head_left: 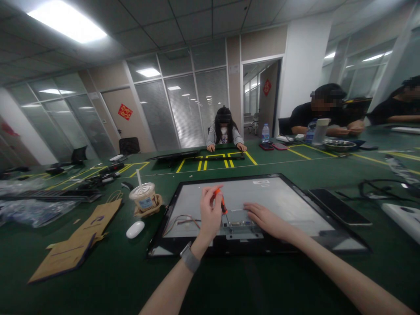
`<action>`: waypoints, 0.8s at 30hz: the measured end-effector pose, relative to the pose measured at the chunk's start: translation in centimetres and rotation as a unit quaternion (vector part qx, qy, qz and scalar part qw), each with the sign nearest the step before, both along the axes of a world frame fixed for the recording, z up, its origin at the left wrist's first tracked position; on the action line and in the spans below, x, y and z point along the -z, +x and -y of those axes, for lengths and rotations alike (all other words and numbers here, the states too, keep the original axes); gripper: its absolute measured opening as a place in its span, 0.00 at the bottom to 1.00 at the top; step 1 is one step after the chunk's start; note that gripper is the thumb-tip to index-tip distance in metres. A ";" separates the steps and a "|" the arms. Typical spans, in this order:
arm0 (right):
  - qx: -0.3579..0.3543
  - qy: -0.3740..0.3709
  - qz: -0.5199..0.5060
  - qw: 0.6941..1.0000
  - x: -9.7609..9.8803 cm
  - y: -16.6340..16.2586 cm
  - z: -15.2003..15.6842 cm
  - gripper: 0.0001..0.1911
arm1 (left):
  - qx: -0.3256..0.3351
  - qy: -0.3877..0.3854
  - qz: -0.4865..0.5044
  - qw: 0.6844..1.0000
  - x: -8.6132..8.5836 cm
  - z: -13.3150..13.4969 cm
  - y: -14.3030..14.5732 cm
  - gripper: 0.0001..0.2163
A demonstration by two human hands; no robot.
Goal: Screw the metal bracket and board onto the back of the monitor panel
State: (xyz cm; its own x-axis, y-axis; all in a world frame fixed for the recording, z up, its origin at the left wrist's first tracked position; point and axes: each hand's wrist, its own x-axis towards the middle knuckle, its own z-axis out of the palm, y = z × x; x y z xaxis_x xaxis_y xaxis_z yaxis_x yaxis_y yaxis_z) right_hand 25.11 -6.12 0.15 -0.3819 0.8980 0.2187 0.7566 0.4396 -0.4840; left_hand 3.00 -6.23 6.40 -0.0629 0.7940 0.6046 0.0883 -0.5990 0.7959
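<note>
A flat monitor panel (210, 192) with a black frame and a pale metal back lies in front of me. My left hand (211, 210), with a watch on its wrist, is closed round an orange and black screwdriver (224, 205). The thin shaft points down at the small metal bracket with ports (241, 224) near the panel's close edge. My right hand (265, 220) rests on the panel just right of the bracket, fingers stretched out and holding nothing. Thin wires (180, 220) lie on the panel left of my left hand.
Left of the panel are a drink cup (143, 197) with a straw, a white mouse (135, 229) and a brown paper bag (82, 240). A dark phone-like slab (337, 205) and cables (370, 188) lie to the right. Across the table sits a person (225, 131); others sit at right.
</note>
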 end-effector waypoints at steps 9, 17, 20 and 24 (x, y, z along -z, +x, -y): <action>-0.013 0.009 0.004 1.000 0.5 0.2 -0.4 0.29 | 0.061 -0.008 0.027 0.998 0.2 -0.8 -0.2 0.10; -0.003 0.001 0.007 1.000 0.2 0.1 -0.1 0.29 | 0.135 -0.067 0.033 0.988 -0.3 -0.3 -0.2 0.15; -0.007 0.002 0.003 1.000 0.3 0.1 -0.1 0.28 | 0.140 -0.075 0.043 0.986 -0.2 -0.3 -0.1 0.15; -0.010 0.004 -0.001 1.000 0.3 0.1 -0.2 0.29 | 0.085 -0.014 0.006 0.996 -0.3 -0.3 -0.1 0.11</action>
State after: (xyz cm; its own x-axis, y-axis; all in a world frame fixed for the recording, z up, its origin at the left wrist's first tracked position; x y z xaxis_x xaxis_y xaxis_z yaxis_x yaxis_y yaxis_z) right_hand 25.24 -5.96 -0.14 -0.3992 0.8885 0.2262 0.7471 0.4583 -0.4815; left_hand 2.87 -5.97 6.67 0.0661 0.8100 0.5826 -0.0215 -0.5826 0.8125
